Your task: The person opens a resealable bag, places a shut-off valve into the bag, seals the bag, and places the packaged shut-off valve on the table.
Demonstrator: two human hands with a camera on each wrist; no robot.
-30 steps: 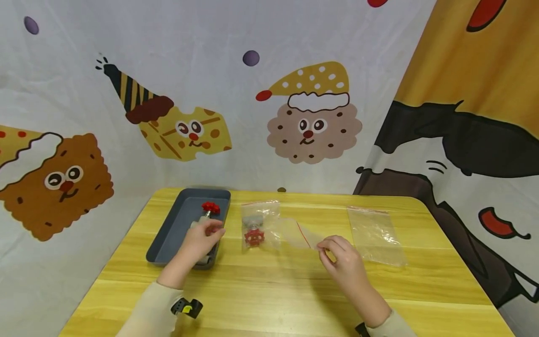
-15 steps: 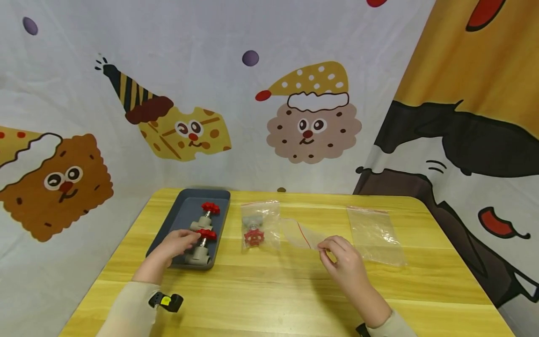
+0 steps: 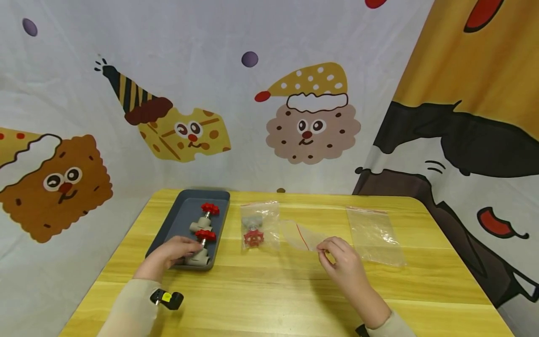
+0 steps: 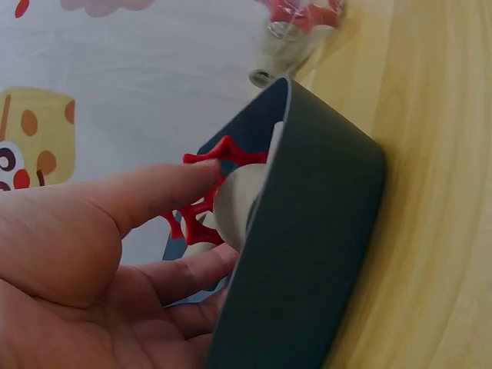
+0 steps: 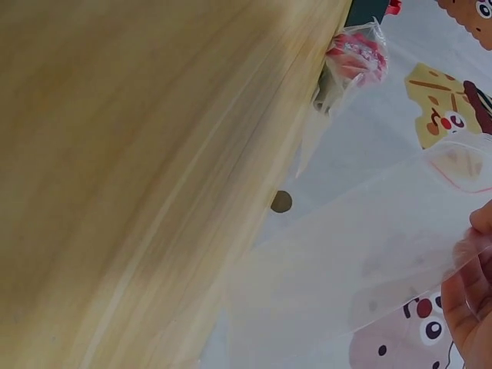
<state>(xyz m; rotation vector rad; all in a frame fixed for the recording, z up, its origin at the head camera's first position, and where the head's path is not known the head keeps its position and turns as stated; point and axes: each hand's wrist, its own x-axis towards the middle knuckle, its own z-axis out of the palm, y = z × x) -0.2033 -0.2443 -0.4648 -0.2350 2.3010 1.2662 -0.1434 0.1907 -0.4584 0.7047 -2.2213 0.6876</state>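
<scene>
In the head view, my left hand (image 3: 177, 248) reaches into the grey tray (image 3: 172, 220) at the nearer valve (image 3: 199, 256), which has a beige body and a red handwheel. My thumb (image 4: 181, 184) and fingers (image 4: 200, 273) lie on either side of its round beige end in the left wrist view, pinching it. Behind it in the tray lies a second valve (image 3: 202, 223) of the same kind. My right hand (image 3: 343, 260) pinches the edge of a clear zip bag (image 3: 294, 234) with a red seal line, held up over the table.
A clear zip bag (image 3: 273, 215) with a red-wheeled valve (image 3: 254, 238) inside lies right of the tray. Another flat zip bag (image 3: 375, 234) lies farther right on the wooden table (image 3: 269, 299). A printed cloth (image 3: 236, 173) hangs behind the table.
My left hand has moved left off the top of the nearer valve, uncovering its red handwheel, then down to its body. The right hand stays put with the bag.
</scene>
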